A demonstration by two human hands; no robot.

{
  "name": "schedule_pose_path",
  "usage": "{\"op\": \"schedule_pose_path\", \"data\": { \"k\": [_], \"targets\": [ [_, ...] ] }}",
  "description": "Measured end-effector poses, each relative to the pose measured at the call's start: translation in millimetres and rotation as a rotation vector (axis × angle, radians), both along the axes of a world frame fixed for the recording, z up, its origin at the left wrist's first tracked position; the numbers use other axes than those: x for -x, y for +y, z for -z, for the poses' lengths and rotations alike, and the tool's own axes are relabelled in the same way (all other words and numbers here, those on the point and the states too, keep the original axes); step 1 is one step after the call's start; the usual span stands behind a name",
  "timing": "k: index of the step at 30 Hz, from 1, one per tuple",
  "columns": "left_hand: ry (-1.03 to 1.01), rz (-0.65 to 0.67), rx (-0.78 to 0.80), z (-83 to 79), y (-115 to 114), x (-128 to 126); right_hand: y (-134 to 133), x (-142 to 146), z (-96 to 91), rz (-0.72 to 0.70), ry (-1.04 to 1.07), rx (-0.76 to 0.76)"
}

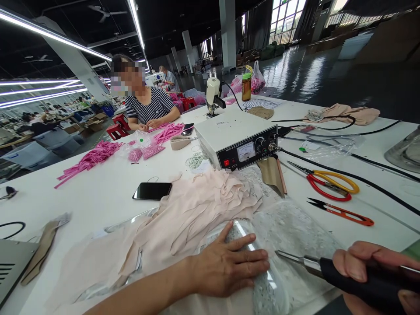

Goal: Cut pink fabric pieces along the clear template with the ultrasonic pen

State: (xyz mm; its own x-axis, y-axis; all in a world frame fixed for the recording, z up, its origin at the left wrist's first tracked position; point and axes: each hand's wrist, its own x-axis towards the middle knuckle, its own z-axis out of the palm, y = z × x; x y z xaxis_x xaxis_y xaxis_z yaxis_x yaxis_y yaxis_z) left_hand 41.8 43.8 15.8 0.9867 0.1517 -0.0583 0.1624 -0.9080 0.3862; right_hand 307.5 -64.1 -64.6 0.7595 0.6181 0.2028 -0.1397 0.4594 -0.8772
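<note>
My left hand (pixel 226 264) lies flat with its fingers spread on a clear plastic sheet (pixel 277 284) over beige fabric. Thin beige fabric (pixel 197 205) is bunched up beyond that hand, and a smoother layer spreads out to the left. In my right hand (pixel 364 267) is a handheld ultrasonic cutter (pixel 331 269) with a black handle and a metal tip. Its tip points left, just beside the fingertips of my left hand, above a scuffed clear mat (pixel 292 227); whether it touches cannot be made out.
A control box (pixel 246 151) with a dial stands ahead, its black cable running right. Scissors (pixel 328 181) and orange thread snips (pixel 344 212) lie at right. A phone (pixel 152 191) rests left of the fabric. Across the table, a person (pixel 149 107) handles pink strips (pixel 167 132).
</note>
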Motion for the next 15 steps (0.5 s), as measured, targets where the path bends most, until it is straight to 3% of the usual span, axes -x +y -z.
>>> {"op": "schedule_pose_path", "data": {
  "k": [11, 15],
  "targets": [
    [0.023, 0.01, 0.01, -1.9, 2, 1, -9, 22, -32.5, -0.06, 0.049, 0.064],
    [0.003, 0.024, -0.039, -0.6, 2, 1, -8, 20, -31.1, -0.022, 0.023, 0.028]
  ]
}}
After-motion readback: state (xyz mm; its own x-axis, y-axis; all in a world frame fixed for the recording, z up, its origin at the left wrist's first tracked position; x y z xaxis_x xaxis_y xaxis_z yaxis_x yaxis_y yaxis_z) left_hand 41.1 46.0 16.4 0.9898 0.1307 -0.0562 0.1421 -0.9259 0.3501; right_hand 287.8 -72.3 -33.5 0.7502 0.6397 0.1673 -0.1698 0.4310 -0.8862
